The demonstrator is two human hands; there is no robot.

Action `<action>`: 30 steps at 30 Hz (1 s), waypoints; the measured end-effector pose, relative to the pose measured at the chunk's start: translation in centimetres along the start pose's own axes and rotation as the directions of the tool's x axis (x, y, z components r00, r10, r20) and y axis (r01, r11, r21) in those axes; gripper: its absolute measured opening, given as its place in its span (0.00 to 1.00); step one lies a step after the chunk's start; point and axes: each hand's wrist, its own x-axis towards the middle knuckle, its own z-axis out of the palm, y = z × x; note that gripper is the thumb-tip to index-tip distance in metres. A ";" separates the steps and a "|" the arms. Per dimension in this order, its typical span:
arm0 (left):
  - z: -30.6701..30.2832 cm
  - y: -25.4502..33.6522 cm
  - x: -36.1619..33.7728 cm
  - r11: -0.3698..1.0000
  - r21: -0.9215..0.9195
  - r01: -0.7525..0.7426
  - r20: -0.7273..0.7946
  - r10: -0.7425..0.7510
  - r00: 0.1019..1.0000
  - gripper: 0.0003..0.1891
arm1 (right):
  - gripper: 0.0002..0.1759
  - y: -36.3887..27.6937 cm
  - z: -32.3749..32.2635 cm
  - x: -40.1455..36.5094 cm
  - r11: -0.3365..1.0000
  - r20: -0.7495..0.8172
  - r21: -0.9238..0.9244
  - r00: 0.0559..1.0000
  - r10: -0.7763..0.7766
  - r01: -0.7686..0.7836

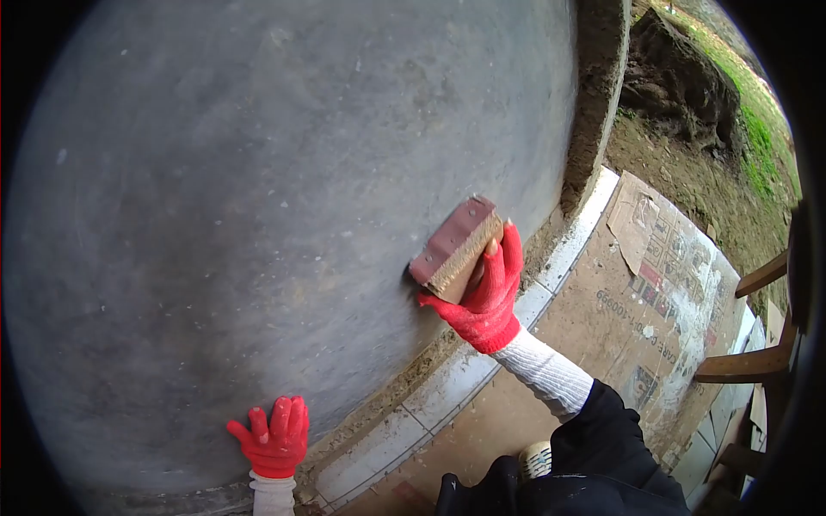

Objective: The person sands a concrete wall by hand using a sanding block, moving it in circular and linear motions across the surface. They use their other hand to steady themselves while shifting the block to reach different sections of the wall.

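My right hand, in a red glove with bare fingertips showing, grips a sanding block. The block has a tan, rough-edged body and a reddish-brown sheet fixed along its side with small studs. It rests against a smooth grey cement surface marked with pale specks. Lower left, my left hand, also in a red glove, lies flat on the same surface with its fingers spread and nothing in it. Part of the block's underside is hidden against the cement.
A rough mortar ledge and a row of white tiles border the grey surface. Flattened cardboard covers the floor at right. Wooden legs stand at the far right. Beyond are bare soil, a dark stump and grass.
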 end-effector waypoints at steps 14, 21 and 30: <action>-0.7 0.0 1.2 1.000 0.007 0.027 0.043 -0.027 0.999 0.08 | 0.65 -0.8 1.7 -5.2 0.997 -0.016 -0.052 0.998 -0.065 0.064; 0.4 0.1 -0.6 1.000 0.024 0.014 0.062 -0.016 0.998 0.09 | 0.60 -4.4 1.0 -3.7 0.988 -0.012 0.146 0.999 0.050 -0.047; 0.2 0.2 -0.8 1.000 0.001 0.003 0.057 -0.003 0.998 0.13 | 0.59 -1.8 2.2 -9.3 0.994 0.032 0.106 0.999 -0.015 0.012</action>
